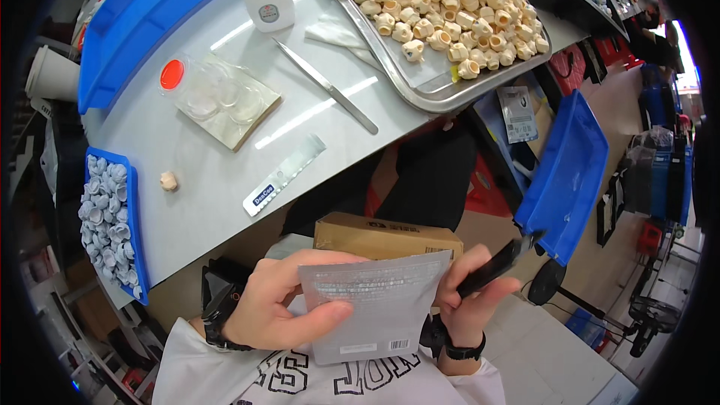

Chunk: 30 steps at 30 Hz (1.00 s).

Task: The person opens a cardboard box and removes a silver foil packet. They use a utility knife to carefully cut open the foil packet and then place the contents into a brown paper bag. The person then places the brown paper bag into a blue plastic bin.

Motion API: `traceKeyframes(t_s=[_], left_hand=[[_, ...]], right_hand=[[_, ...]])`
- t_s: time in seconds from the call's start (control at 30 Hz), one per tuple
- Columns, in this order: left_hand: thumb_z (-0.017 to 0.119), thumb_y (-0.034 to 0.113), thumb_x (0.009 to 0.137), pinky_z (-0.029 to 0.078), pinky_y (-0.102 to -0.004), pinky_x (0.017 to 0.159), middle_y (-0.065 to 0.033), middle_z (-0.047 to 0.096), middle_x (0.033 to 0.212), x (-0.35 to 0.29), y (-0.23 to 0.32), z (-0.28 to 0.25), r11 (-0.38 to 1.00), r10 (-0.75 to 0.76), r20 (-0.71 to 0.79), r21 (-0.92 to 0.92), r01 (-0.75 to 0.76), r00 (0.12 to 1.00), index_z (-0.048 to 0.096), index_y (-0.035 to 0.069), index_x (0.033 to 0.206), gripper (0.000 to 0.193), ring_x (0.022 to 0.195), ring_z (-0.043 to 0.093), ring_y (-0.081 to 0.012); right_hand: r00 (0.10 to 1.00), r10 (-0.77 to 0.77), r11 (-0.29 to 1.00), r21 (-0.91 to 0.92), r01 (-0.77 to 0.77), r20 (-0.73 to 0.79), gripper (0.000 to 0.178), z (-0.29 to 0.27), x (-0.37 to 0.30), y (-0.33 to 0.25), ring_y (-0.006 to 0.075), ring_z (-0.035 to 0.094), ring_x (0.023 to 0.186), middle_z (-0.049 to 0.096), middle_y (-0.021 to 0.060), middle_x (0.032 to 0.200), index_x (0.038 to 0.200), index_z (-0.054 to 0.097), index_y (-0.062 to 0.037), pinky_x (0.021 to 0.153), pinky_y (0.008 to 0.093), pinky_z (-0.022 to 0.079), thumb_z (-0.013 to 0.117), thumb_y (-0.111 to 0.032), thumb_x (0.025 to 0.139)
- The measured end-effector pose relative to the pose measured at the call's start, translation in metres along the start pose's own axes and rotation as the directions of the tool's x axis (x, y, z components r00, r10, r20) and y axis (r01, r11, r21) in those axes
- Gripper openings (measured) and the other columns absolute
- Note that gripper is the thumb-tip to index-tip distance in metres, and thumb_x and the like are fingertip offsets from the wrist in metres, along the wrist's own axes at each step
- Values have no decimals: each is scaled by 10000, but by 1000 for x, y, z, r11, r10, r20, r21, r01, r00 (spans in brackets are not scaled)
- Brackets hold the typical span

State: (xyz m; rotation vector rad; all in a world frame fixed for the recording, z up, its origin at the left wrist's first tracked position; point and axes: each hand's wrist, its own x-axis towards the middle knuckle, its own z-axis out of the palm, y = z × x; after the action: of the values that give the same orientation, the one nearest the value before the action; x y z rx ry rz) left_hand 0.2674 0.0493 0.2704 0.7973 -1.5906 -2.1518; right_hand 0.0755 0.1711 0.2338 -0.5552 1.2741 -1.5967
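Note:
My left hand (289,304) grips a silver-grey flat pouch (371,315) by its left side, thumb across the front and fingers behind. The pouch stands upright in front of my chest, with small print and a barcode on its face. My right hand (469,304) is closed on a slim black tool (495,266), pointing up and to the right; its kind is not clear. That hand is beside the pouch's right edge; whether it touches it I cannot tell. Just behind the pouch is a brown cardboard box (382,234), partly covered by it.
On the table (217,225) lie tweezers (330,90), a serrated strip (285,176), a white squeeze bottle (266,4) and a clear-topped block (225,101). A metal tray (424,97) holds many cream pieces; a blue tray (135,232) holds grey ones. A blue bin (566,180) stands right.

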Motion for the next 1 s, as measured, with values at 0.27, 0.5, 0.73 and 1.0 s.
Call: traceKeyframes(t_s=[0.27, 0.5, 0.73, 1.0], left_hand=[[611, 8, 826, 451, -302, 890, -135, 593, 1139, -3, -11, -9, 943, -67, -3, -327, 63, 998, 463, -56, 1233, 437, 1044, 574, -158], [583, -18, 823, 437, -307, 911, -146, 592, 1152, -13, 1, -21, 935, -7, -24, -355, -2, 1000, 459, -75, 1242, 441, 1061, 568, -173], [612, -47, 717, 527, -318, 725, -260, 634, 946, -6, 0, -26, 954, 294, 87, 31, -297, 952, 532, -110, 1093, 389, 838, 661, -265], [611, -73, 689, 519, -240, 538, -279, 634, 905, -3, -6, -25, 803, 547, 96, 220, -553, 832, 555, -71, 1028, 343, 650, 661, -215]], right_hand=[[999, 17, 973, -229, -26, -43, 321, 0, 8, -13, 52, 335, 488, 429, 9, 612, 1052, 447, 21, 456, 212, 274, 385, -280, 961], [965, -102, 706, -665, 242, 243, 441, 29, 52, -12, 112, 465, 674, 483, 72, 849, 1310, 349, 11, 607, 214, 390, 386, 7, 871], [837, -211, 272, -792, 547, 505, 582, 72, 108, 2, 379, 512, 949, 439, 223, 1071, 1265, 391, 67, 781, 394, 457, 475, 154, 695], [679, -448, 168, -691, 703, 582, 395, 72, 110, -26, 291, 564, 867, 586, 146, 981, 1081, 604, 9, 731, 358, 444, 668, -9, 691]])
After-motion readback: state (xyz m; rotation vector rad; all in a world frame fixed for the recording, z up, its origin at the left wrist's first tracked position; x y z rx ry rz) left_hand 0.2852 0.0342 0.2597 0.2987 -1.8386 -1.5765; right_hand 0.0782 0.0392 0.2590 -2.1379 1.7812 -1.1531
